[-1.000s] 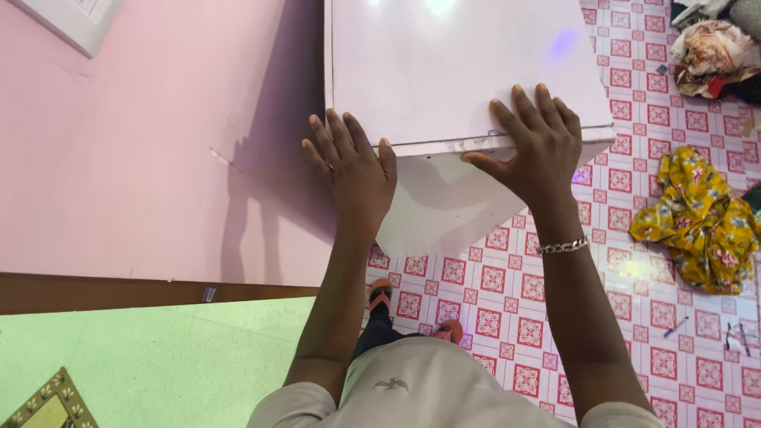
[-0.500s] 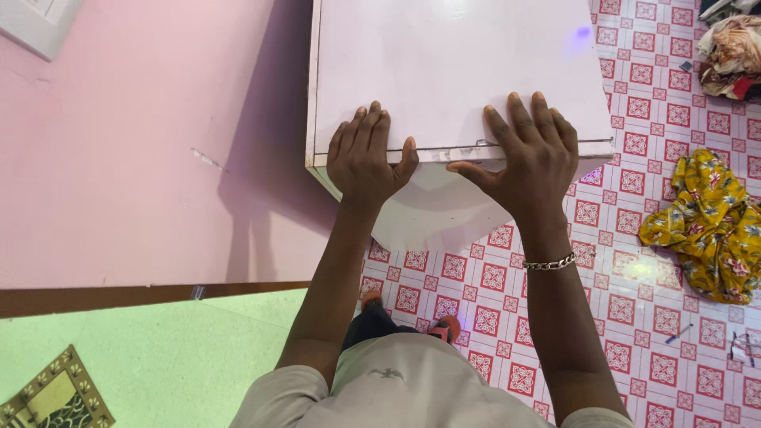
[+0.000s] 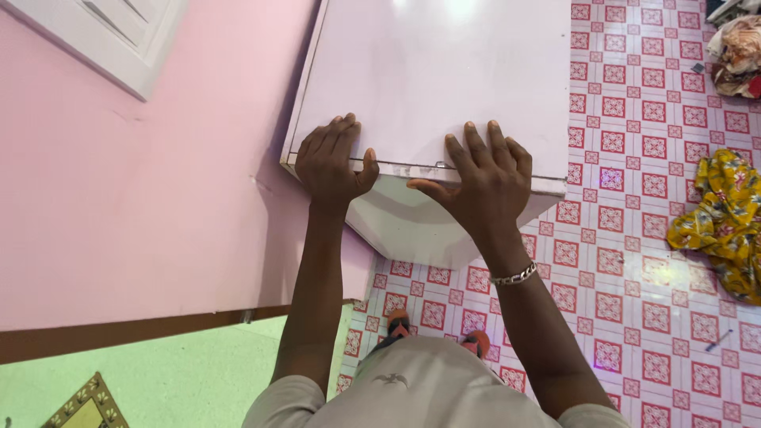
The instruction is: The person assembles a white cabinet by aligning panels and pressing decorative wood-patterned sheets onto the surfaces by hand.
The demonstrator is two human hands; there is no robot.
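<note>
a large pale pink flat-topped cabinet with a white front is gripped at its near top edge by both hands. the left hand is laid near the cabinet's left corner, its fingers spread apart flat on the top and the thumb hooked under the lip; the right hand is set further along the same edge, fingers likewise spread on the top and the thumb tucked beneath. nothing is clamped inside either hand beyond that edge. the cabinet is seen standing on the red-and-white patterned tile floor, its left side just beside the pink painted wall, with only a narrow shadowed gap between; whether it touches the wall cannot be told. as a judgement, the hold is fully taken and the shifting of the cabinet is what remains. open room is found to the right and towards the person's sandalled feet, where bare tiles are shown. a crumpled yellow patterned cloth is lying well apart on the right, and a green-painted ledge is bounding the near left.
</note>
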